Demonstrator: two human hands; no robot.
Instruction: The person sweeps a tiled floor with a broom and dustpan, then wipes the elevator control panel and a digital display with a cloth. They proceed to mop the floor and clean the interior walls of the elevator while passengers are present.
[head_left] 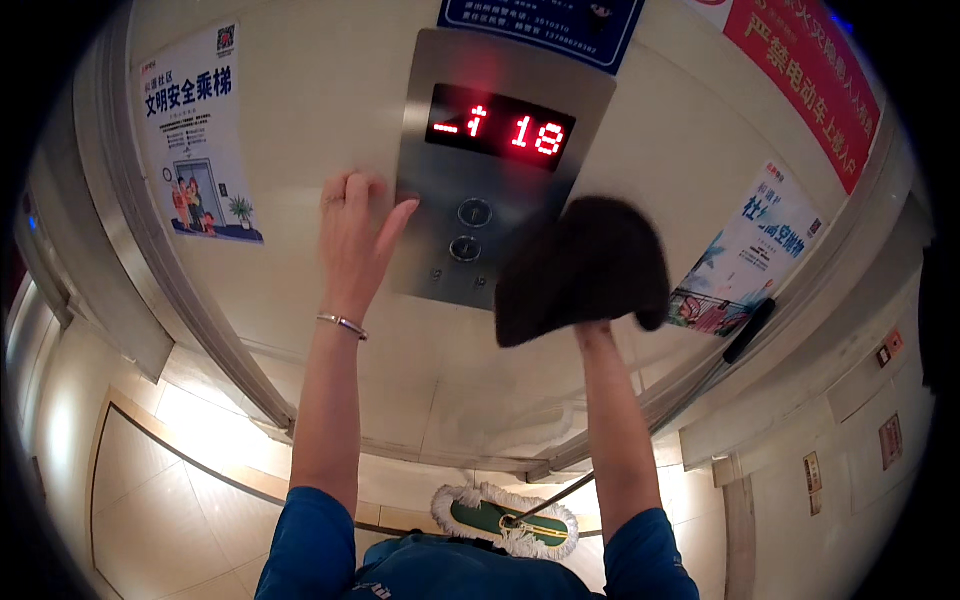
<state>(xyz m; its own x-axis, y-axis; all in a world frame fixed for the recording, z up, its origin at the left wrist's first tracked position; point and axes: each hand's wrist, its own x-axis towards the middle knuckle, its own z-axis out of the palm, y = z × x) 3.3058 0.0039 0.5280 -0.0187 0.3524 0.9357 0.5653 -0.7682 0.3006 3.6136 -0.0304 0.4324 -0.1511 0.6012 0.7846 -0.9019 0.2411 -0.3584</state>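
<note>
In front of me is a brushed-metal elevator call panel (440,180) with two round buttons (470,230) and a lit red display (500,128). My left hand (352,232), a silver bangle at its wrist, is at the wall by the panel's left edge. Its thumb stretches apart from the slightly bent fingers, and it holds nothing. A dark cloth (585,270) covers my right hand and hides the fingers. That hand holds the cloth against or just in front of the panel's lower right side; contact is unclear.
Posters (200,135) hang on both sides of the panel, with a blue sign (545,25) above and a red banner (800,75) at upper right. A dust mop (505,520) with white fringe lies by my feet, its handle (750,330) leaning up to the right.
</note>
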